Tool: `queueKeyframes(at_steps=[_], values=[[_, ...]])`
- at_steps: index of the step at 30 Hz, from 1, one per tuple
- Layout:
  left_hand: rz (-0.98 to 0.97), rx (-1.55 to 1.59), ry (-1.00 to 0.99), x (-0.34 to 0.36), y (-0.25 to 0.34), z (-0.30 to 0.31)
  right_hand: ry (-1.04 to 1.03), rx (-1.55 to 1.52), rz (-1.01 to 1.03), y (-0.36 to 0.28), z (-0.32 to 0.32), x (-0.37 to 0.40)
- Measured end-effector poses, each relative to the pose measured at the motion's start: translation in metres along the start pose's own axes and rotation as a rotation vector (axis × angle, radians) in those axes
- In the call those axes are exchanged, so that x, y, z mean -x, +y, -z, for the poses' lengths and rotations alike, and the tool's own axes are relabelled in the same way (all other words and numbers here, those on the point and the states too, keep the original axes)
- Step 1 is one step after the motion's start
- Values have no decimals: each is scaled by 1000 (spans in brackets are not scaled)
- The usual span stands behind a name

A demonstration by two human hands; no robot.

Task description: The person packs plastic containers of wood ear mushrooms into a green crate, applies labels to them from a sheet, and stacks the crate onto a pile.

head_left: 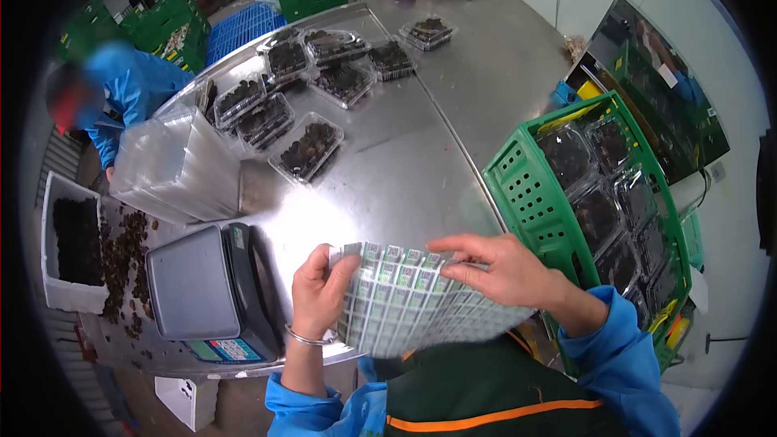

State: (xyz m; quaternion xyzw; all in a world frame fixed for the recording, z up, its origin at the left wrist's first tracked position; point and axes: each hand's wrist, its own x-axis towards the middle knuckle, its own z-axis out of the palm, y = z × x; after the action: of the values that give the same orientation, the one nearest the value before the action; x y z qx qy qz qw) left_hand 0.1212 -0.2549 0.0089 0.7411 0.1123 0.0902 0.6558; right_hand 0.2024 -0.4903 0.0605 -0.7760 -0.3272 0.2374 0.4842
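A sheet of stickers [396,299], printed in a grid of small green and white labels with square codes, hangs in front of my body. My left hand [320,287] is closed on its upper left corner, thumb on top. At the upper right edge, my right hand [510,271] has its thumb and fingers closed around the sheet's border. Whether a single label is between those fingertips is too small to tell. Clear plastic boxes of dark pieces [307,148] lie on the steel table [396,170] beyond the sheet.
A scale [198,283] stands left, beside stacked clear containers [174,166]. Dark pieces [125,259] lie scattered near a white foam box [73,291]. To the right, a green crate [518,186] holds several filled boxes. A co-worker in blue [133,81] is at the far left.
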Motion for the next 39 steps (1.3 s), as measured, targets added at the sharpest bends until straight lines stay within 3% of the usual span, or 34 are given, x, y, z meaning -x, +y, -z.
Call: queueKeyframes(at_steps=[2,3,7,9,10,12,17,19,23,29,32,34,36,38,39], values=[[19,-222,63,1,5,-5,36,-38,-44,4,2,3],[13,110,81,1,13,-16,8,-59,-30,5,5,3],[67,143,57,3,12,-18,-55,-86,-126,-2,18,-1],[39,91,96,5,11,-18,-99,68,-162,-12,26,-3],[3,75,120,6,10,-18,-99,77,-150,-10,30,-7],[49,112,144,9,14,-17,58,118,130,-7,36,-14],[116,131,124,12,16,-25,-97,95,275,-29,16,-51],[86,101,105,15,10,-20,-131,437,308,-24,-2,-67],[60,170,129,19,19,-19,-365,537,175,-29,-14,-74],[161,177,160,22,26,-13,-203,392,342,-18,-19,-84],[95,176,152,18,25,-15,-171,269,310,-16,-21,-85],[151,207,150,18,27,-13,-83,254,341,-11,-25,-77],[229,243,123,17,25,-14,-14,323,381,-5,-31,-73],[255,168,175,16,14,-13,-25,642,772,2,-30,-67],[273,173,213,13,16,-14,34,686,713,-3,-24,-61]])
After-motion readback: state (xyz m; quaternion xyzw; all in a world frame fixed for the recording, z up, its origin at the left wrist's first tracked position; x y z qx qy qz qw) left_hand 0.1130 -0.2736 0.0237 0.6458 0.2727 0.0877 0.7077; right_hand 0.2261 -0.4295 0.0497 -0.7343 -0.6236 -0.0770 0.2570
